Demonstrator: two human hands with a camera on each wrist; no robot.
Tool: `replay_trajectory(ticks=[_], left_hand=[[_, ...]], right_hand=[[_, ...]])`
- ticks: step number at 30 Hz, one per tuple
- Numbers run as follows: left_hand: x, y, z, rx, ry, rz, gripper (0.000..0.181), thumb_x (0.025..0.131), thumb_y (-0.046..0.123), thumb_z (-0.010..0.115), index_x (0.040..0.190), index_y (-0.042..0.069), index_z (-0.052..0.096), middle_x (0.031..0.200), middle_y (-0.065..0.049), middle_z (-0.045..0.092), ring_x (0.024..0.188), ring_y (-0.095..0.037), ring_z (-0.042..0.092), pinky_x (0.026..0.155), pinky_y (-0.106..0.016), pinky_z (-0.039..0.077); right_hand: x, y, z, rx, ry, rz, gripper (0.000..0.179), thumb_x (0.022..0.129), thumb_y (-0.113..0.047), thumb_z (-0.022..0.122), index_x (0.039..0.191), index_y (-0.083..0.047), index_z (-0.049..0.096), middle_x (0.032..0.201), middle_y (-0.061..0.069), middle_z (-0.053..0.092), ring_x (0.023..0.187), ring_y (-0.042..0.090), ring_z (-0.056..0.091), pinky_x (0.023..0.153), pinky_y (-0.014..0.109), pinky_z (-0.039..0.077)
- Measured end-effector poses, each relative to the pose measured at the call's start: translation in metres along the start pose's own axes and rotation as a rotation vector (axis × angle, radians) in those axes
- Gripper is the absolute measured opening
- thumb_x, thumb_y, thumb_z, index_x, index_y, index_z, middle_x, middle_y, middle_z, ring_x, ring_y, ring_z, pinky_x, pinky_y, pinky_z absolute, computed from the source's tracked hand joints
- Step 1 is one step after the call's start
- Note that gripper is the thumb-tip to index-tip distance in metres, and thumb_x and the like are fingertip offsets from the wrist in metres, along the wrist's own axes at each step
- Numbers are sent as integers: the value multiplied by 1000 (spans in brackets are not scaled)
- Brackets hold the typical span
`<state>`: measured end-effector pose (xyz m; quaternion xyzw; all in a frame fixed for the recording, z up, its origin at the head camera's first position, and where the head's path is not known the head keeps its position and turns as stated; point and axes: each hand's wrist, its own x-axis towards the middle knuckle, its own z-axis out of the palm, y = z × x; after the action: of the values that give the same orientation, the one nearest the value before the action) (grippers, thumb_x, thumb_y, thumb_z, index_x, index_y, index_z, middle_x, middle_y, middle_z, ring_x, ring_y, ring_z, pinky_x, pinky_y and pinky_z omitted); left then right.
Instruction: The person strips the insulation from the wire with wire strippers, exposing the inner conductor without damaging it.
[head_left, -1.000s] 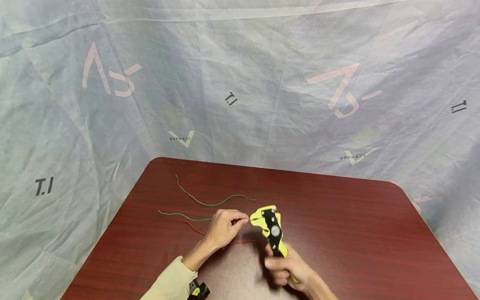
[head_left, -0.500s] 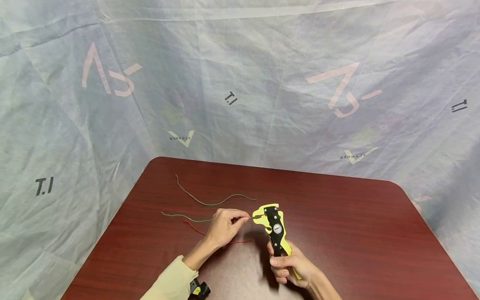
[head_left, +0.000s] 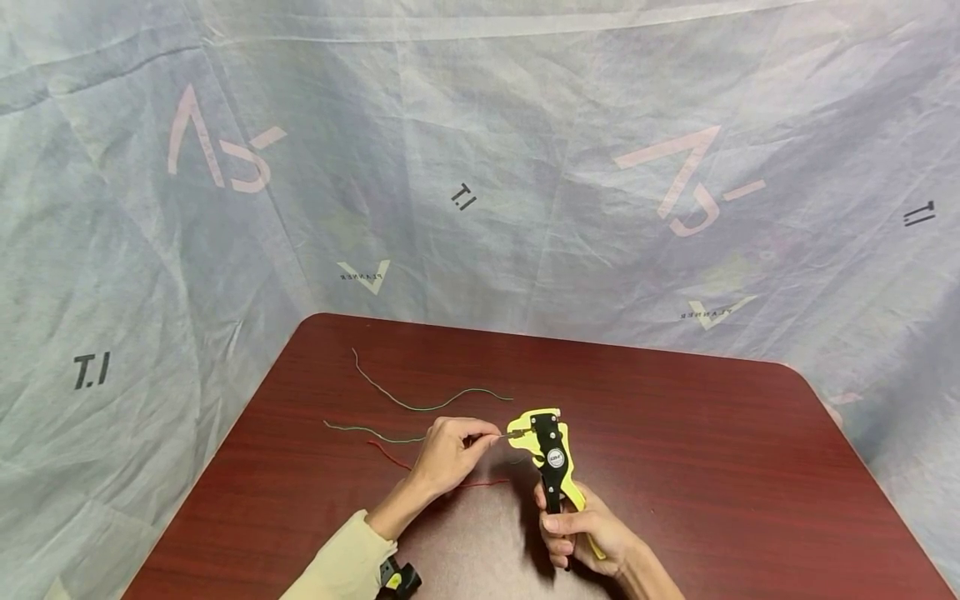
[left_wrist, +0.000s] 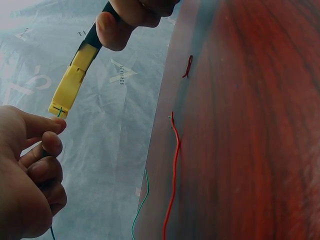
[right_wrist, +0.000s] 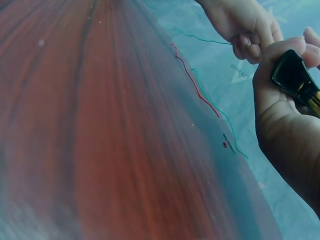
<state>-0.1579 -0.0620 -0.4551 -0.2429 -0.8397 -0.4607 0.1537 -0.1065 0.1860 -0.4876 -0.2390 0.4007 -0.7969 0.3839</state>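
At the right edge of the frame, the right hand [right_wrist: 275, 97] grips a tool [right_wrist: 291, 75] with a black and yellow handle. Upper right, the left hand [right_wrist: 250, 27] has its fingers curled, a green wire [right_wrist: 206, 39] running leftward from them. Below centre-top, a red wire [right_wrist: 199, 92] and a second green wire [right_wrist: 230, 123] slant down rightward. Small scraps [right_wrist: 225, 145] lie near the latter's lower end. Reddish-brown tabletop [right_wrist: 110, 125] fills the left.
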Motion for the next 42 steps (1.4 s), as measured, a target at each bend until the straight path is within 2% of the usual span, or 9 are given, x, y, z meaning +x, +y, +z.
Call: replay_trajectory(ticks=[7,14,20,26,34,39,42], left_hand=[[0,2,0,8,2,-7,6,87,12,75,86,9,80,85,-1,79,66,5,53,61,-13,44],[0,3,-2,8,-1,-18,6,87,13,74,87,11,80,85,-1,79,65,5,51,60,-13,43],[0,1,-3,5,3,-4,6,88,12,74,88,9,80,85,-2,79,64,5,49,58,-13,41],[1,-3,-4,13,9,-24,6,88,12,74,89,9,80,86,-2,79,65,3,53,60,-14,43],[1,-10,-4,-1,-16,-33,8,88,12,74,90,7,79,88,-4,79,73,-7,68,66,-18,50],[1,-14,-3,-90,-49,-44,9,89,7,72,89,1,77,81,-12,77,63,-22,69,61,-17,49],[1,-17,-2,-116,-63,-54,7,88,5,72,89,-1,76,77,-13,75,60,-27,68,59,-16,48]], right_hand=[[0,0,-4,43,-68,7,33,96,10,40,119,-10,51,86,-4,62,74,8,58,72,28,55],[0,-2,-5,69,-97,44,34,96,7,42,125,-9,51,101,0,69,89,15,67,84,37,57],[-1,-4,-5,63,-101,50,33,97,7,43,126,-8,50,102,0,69,91,16,67,86,38,57],[-2,-7,-7,57,-87,47,34,97,7,42,127,-7,49,104,2,70,92,18,68,87,39,57],[-5,-9,-11,66,-70,27,41,96,12,34,130,-4,48,108,5,72,97,21,69,88,41,57],[-6,-10,-12,66,-69,28,42,96,13,33,130,-5,48,109,5,72,98,22,70,88,40,57],[-6,-11,-13,63,-66,28,41,96,12,33,130,-5,48,109,5,72,97,22,70,88,40,57]])
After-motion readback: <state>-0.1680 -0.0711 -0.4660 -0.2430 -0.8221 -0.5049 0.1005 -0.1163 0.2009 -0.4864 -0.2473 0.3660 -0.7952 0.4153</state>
